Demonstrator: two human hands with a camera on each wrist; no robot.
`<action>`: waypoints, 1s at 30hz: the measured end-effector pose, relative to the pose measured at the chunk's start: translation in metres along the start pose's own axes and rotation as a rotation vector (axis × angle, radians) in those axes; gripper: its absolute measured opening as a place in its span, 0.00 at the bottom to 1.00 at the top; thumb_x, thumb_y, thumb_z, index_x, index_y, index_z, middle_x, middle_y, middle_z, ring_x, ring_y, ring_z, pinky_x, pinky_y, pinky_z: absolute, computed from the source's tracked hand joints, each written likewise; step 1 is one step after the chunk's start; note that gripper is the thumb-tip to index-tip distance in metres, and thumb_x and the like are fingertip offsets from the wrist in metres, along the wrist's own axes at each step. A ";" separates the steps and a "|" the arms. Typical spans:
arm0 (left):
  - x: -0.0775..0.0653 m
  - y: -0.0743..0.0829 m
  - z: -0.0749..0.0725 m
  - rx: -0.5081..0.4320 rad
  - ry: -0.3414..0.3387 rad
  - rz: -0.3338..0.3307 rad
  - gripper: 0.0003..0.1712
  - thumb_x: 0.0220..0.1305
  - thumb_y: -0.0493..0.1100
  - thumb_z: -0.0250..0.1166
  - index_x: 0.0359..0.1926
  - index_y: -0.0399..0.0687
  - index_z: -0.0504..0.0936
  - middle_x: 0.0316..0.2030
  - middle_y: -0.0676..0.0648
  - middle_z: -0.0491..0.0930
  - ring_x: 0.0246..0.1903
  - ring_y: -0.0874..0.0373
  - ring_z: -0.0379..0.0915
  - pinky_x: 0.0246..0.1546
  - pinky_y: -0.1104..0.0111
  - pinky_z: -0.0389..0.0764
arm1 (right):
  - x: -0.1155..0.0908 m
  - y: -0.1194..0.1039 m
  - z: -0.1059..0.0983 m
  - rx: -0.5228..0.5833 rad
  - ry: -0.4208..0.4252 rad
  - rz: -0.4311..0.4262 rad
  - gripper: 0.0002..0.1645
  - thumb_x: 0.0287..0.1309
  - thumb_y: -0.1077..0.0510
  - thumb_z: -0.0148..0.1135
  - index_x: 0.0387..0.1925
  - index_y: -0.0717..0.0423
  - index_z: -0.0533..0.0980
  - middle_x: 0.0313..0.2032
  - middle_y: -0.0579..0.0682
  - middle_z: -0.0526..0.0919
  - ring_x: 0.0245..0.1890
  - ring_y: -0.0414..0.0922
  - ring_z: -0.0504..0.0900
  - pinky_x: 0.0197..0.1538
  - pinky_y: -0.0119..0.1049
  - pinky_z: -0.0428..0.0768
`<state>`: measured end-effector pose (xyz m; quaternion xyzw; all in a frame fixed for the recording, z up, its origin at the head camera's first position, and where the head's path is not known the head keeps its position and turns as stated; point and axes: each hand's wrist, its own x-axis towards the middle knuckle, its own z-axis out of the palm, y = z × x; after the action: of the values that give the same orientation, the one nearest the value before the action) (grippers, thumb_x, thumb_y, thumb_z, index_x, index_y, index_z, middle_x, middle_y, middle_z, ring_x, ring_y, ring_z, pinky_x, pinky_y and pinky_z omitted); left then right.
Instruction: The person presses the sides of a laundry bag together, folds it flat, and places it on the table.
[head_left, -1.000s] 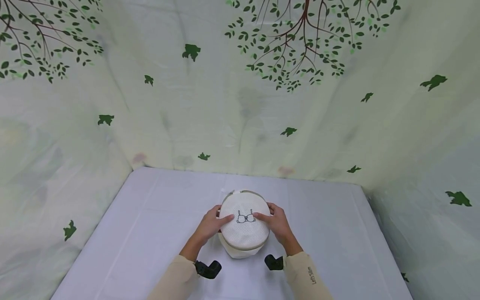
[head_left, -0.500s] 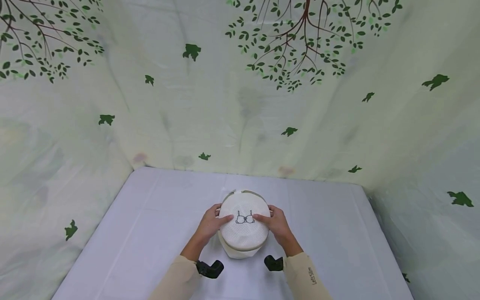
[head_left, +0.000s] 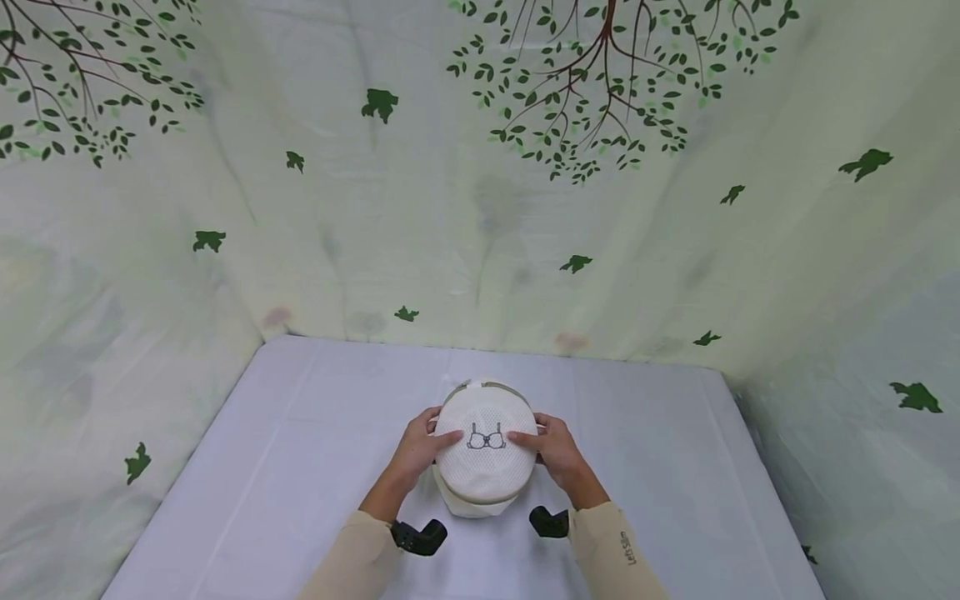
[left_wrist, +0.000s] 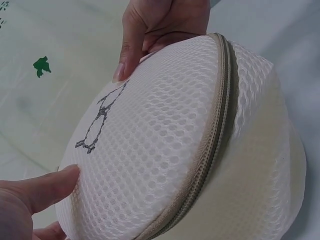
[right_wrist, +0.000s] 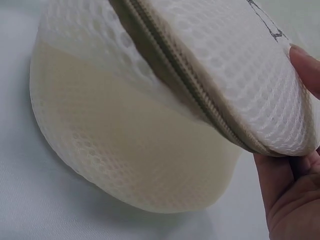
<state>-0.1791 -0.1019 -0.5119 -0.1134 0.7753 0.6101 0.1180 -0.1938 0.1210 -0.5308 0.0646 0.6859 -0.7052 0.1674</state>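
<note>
Between both hands is a round white mesh bra wash bag (head_left: 486,475), its lid face turned up toward the head camera. A dark embroidered bra outline (head_left: 486,437) marks the lid. The left hand (head_left: 417,446) grips the bag's left side, thumb on top of the mesh and fingers under the rim. On the opposite side the right hand (head_left: 558,450) holds it the same way, thumb close to the embroidery. A beige zipper (left_wrist: 220,125) runs round the lid's edge and looks closed along the part seen in the left wrist view. Below it, the softer mesh body (right_wrist: 130,135) hangs down.
A white-covered table (head_left: 330,400) lies under the hands. Pale curtain walls (head_left: 450,208) printed with branches and green leaves rise behind it and on both sides. Black wrist-worn cameras (head_left: 420,538) sit below each hand.
Hardly anything differs: the bag has shifted slightly to the left in the head view, and both hands keep the same grip on it.
</note>
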 end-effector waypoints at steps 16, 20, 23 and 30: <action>0.003 -0.005 0.000 0.008 0.018 0.010 0.36 0.59 0.37 0.68 0.66 0.32 0.64 0.53 0.33 0.77 0.46 0.47 0.79 0.51 0.54 0.77 | -0.001 0.001 0.005 0.063 0.009 0.009 0.32 0.52 0.66 0.69 0.57 0.73 0.68 0.39 0.59 0.86 0.34 0.46 0.86 0.36 0.37 0.83; 0.004 -0.006 -0.001 -0.001 0.018 0.021 0.36 0.59 0.37 0.68 0.66 0.32 0.65 0.52 0.33 0.77 0.47 0.47 0.79 0.54 0.52 0.75 | 0.000 0.003 0.005 0.077 0.018 0.013 0.33 0.52 0.66 0.70 0.58 0.73 0.68 0.38 0.57 0.86 0.33 0.46 0.86 0.35 0.36 0.83; 0.004 -0.007 -0.001 -0.008 0.015 0.023 0.36 0.59 0.38 0.68 0.66 0.32 0.65 0.52 0.33 0.77 0.47 0.47 0.78 0.54 0.52 0.74 | 0.000 0.005 0.005 0.081 0.020 0.012 0.33 0.51 0.66 0.70 0.57 0.73 0.68 0.38 0.58 0.86 0.34 0.46 0.86 0.35 0.36 0.83; 0.005 -0.009 0.000 -0.022 0.012 0.034 0.35 0.60 0.37 0.67 0.65 0.32 0.65 0.50 0.34 0.78 0.46 0.48 0.78 0.55 0.51 0.74 | 0.000 0.005 0.007 0.068 0.024 0.005 0.33 0.51 0.66 0.70 0.58 0.72 0.68 0.40 0.59 0.85 0.35 0.47 0.86 0.38 0.38 0.84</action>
<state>-0.1808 -0.1043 -0.5218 -0.1052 0.7709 0.6199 0.1016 -0.1907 0.1146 -0.5353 0.0805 0.6632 -0.7270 0.1587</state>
